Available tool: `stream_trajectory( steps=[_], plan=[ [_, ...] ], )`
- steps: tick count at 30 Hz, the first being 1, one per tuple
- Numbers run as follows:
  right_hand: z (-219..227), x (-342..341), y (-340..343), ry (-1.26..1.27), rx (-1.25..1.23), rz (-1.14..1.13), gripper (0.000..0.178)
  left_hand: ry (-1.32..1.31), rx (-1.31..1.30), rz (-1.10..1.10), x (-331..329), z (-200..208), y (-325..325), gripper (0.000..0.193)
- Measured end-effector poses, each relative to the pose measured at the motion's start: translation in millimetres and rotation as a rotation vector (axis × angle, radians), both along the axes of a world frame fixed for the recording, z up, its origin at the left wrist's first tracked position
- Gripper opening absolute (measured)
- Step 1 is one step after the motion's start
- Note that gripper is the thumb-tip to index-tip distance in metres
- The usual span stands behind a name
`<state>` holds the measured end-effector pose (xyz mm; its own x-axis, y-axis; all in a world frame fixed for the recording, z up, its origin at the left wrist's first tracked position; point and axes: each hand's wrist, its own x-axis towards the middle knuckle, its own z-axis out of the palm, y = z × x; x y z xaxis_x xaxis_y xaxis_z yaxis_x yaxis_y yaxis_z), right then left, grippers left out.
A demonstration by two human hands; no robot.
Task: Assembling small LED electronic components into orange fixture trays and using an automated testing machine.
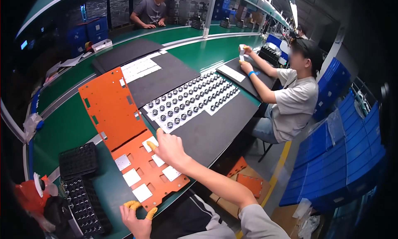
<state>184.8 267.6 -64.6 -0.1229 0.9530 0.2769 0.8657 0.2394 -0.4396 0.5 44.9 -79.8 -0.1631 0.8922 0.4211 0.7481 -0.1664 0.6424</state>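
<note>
An orange fixture lies on the bench, its lower board (146,168) bearing several square white plates (142,193) in recesses. The hinged orange lid (111,108) is folded back away from me. My right hand (171,149) reaches over the lower board, its yellow-covered thumb on the far white plate and a covered fingertip stretched past the board's right edge. Its other fingers are partly hidden. By the near left corner, my left hand (137,222) has yellow-covered thumb and fingers spread around the board's end, with nothing seen between them.
White sheets with rows of black round parts (182,106) lie on dark mats (215,133) to the right. Black trays (85,201) stand at left. A co-worker (298,89) sits at right, handling a white piece; another person (151,10) is across the bench.
</note>
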Motion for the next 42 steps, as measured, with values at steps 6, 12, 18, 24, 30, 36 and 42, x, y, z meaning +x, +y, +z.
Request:
stream_trajectory(
  steps=[6,12,18,24,30,36,42],
  plan=[
    [-16,5,5,0.055,-0.002,-0.014,0.032,0.006,-0.007,-0.011,6,6,1,0.049],
    [-15,14,11,0.179,0.049,0.068,0.034,0.014,-0.029,-0.025,8,1,0,0.051],
    [25,10,7,0.321,0.029,0.224,0.034,0.014,-0.114,-0.048,4,-1,0,0.040],
    [39,89,34,0.088,0.370,0.604,0.034,0.050,-0.087,-0.069,0,-3,7,0.040],
    [24,200,68,-0.615,0.935,0.671,0.024,0.118,-0.164,-0.079,0,-1,8,0.050],
    [6,224,1,-0.492,0.723,0.835,0.031,0.095,-0.197,-0.078,-6,-7,10,0.053],
    [-2,249,-36,-0.062,0.425,0.188,0.046,0.097,-0.198,-0.091,-1,-4,11,0.054]
  ],
)
